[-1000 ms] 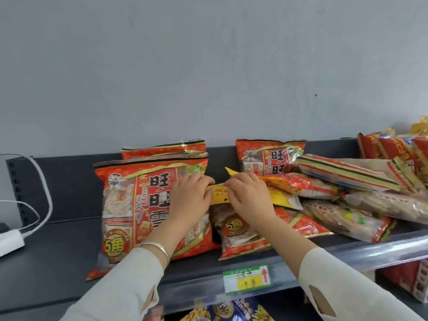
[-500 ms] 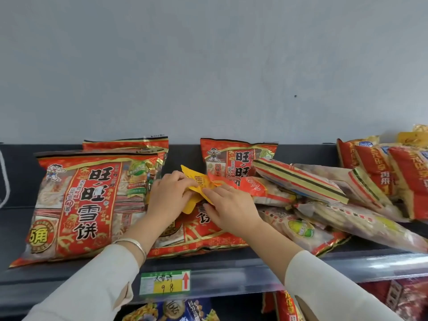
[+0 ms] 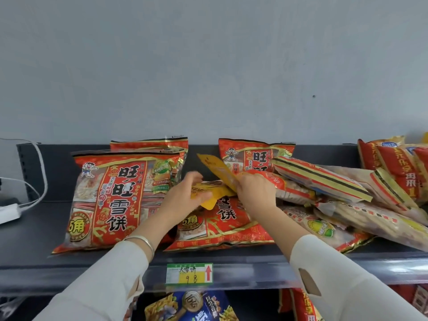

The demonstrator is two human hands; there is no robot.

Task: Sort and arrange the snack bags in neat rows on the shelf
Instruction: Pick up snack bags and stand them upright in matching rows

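Holding one small yellow packet (image 3: 216, 174) between them, both hands work above the dark shelf (image 3: 34, 230). Landmark: the price tag (image 3: 189, 273) on the shelf's front edge.

- Left hand (image 3: 185, 195): above the tag, slightly left; grip pinching the packet's lower part, fingers blurred.
- Right hand (image 3: 253, 192): above and right of the tag; grip pinching the packet's right side, fingers curled in.
- Yellow packet: directly above the tag, tilted, upper corner pointing up-left, raised over the flat bag.
- Large red snack bag (image 3: 115, 200): upper left of the tag, face forward, leaning back; a second like bag (image 3: 150, 144) stands behind it.
- Flat red bag (image 3: 222, 228): just above the tag, lying face up beneath the hands.
- Upright red bag (image 3: 252, 156): far above the tag, against the shelf's back.
- Loose heap of bags (image 3: 342, 200): right of the tag, overlapping at mixed angles.
- White cable (image 3: 39, 163): far left of the tag.
- Silver bangle (image 3: 143, 242): left wrist.
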